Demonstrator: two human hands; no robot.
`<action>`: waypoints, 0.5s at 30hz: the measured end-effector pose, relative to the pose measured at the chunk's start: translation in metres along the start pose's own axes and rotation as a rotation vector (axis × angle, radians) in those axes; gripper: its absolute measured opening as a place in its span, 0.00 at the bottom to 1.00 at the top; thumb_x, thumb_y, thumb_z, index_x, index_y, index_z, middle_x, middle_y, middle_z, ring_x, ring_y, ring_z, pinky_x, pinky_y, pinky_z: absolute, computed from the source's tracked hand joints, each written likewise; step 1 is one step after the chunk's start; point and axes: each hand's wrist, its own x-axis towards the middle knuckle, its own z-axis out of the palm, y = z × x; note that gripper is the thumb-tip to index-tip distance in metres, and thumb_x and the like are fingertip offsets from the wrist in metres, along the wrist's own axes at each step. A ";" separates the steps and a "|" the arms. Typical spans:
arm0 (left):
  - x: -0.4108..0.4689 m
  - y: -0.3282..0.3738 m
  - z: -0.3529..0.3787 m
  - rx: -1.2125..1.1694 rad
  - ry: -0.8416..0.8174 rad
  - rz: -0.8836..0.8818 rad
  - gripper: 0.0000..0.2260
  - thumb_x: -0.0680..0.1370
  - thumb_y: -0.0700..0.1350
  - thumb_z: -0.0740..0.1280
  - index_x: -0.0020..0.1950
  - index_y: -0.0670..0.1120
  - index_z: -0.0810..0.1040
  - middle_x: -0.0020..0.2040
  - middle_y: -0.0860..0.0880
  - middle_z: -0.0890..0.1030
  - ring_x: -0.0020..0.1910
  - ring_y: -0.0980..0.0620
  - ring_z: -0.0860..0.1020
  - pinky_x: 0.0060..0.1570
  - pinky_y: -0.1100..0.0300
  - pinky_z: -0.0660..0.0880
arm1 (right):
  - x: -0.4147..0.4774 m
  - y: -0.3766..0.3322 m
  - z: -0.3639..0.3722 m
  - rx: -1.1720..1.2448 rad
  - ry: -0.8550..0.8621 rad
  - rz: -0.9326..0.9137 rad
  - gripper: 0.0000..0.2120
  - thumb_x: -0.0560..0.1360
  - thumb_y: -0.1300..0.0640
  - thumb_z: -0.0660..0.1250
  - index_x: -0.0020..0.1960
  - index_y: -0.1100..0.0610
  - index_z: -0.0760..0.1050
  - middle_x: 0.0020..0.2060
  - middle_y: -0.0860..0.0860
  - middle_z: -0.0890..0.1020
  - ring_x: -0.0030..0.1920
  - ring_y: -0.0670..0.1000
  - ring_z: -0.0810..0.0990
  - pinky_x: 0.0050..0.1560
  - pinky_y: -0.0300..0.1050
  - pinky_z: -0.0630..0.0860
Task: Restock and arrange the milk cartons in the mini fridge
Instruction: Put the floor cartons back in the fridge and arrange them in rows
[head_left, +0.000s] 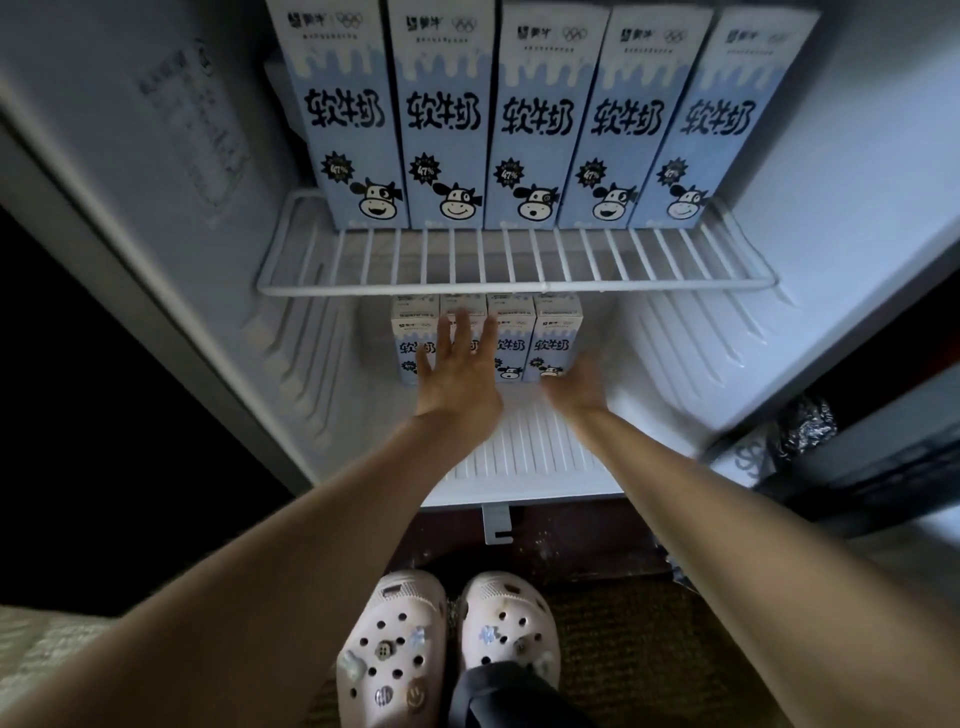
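Four milk cartons (511, 338) stand in a row at the back of the fridge (675, 364) floor, under the wire shelf (514, 286); five taller cartons (524, 130) line that shelf side by side. The left hand (457, 374) is spread with straight fingers over the lower row's second carton; contact cannot be told. The right hand (576, 384), blurred, looks loosely open just beside the rightmost lower carton, holding nothing.

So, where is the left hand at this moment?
In the head view, the left hand is below the wire shelf, spread open before the lower row of milk cartons, just left of the right hand.
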 end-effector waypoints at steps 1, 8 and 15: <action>-0.009 0.003 -0.006 -0.030 -0.010 -0.013 0.34 0.78 0.35 0.57 0.77 0.49 0.40 0.78 0.44 0.42 0.77 0.44 0.40 0.75 0.45 0.43 | -0.013 -0.003 -0.006 -0.014 -0.009 -0.033 0.19 0.73 0.66 0.63 0.64 0.62 0.66 0.58 0.54 0.76 0.52 0.53 0.77 0.42 0.37 0.74; -0.095 0.034 -0.072 -0.242 0.093 -0.041 0.17 0.76 0.35 0.57 0.65 0.40 0.70 0.60 0.40 0.75 0.61 0.40 0.73 0.66 0.48 0.66 | -0.131 -0.046 -0.073 -0.104 -0.031 -0.208 0.16 0.75 0.67 0.57 0.62 0.62 0.72 0.62 0.57 0.76 0.58 0.55 0.75 0.51 0.40 0.69; -0.218 0.070 -0.138 -0.382 0.190 0.037 0.14 0.77 0.37 0.55 0.58 0.39 0.76 0.55 0.38 0.78 0.49 0.39 0.77 0.42 0.57 0.72 | -0.276 -0.086 -0.168 -0.112 0.049 -0.370 0.11 0.75 0.65 0.60 0.55 0.61 0.77 0.53 0.56 0.81 0.51 0.51 0.77 0.49 0.37 0.68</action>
